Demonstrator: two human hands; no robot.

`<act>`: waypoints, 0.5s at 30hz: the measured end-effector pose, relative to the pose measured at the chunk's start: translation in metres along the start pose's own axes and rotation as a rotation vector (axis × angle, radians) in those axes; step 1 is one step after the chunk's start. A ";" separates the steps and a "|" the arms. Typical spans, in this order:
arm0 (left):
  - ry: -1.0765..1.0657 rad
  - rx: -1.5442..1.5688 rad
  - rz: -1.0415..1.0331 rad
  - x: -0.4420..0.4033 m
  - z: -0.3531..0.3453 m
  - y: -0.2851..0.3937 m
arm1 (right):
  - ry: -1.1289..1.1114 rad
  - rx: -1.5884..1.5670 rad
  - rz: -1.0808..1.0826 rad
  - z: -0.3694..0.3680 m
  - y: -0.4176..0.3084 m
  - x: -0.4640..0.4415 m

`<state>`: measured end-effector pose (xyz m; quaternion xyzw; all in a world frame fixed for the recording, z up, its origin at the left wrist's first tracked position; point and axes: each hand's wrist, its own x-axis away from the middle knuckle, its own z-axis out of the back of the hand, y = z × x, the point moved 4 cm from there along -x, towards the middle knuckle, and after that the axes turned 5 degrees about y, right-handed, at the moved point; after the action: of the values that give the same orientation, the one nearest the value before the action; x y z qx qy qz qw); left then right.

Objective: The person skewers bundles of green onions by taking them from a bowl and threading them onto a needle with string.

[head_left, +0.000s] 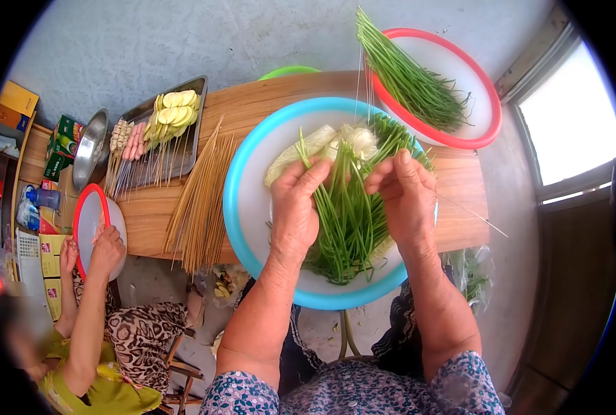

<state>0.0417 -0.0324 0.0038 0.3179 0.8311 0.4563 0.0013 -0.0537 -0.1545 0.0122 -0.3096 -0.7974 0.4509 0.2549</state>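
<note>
My left hand [295,211] is closed on a small bunch of green chives [332,197], the stalks hanging down from its thumb and fingers. Facing it, my right hand [408,197] pinches a thin metal skewer [472,216] whose far end sticks out to the right. Both hands are over a white basin with a light-blue rim [237,149]. A loose heap of chives [346,256] lies in the basin beneath them. Pale green cabbage leaves [301,153] rest at its far side. The skewer's other end is hidden by my fingers.
Skewered chives [412,76] lie across a red-rimmed basin [491,90] at upper right. Bamboo skewers [201,200] are spread on the wooden table [253,93]. A metal tray [203,90] holds skewered food. At left, another person's hands [107,252] are at a smaller red-rimmed basin [80,221].
</note>
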 end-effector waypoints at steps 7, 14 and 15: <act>0.045 0.029 -0.059 -0.001 0.001 0.000 | -0.037 0.010 0.005 -0.002 0.000 0.001; 0.037 0.010 -0.047 0.001 0.005 -0.003 | -0.056 0.037 -0.008 -0.004 -0.001 0.007; 0.040 0.012 -0.046 0.002 0.005 -0.002 | -0.057 0.037 -0.008 -0.003 -0.001 0.008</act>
<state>0.0399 -0.0285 0.0000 0.2894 0.8407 0.4576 -0.0067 -0.0569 -0.1473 0.0155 -0.2887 -0.7971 0.4732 0.2393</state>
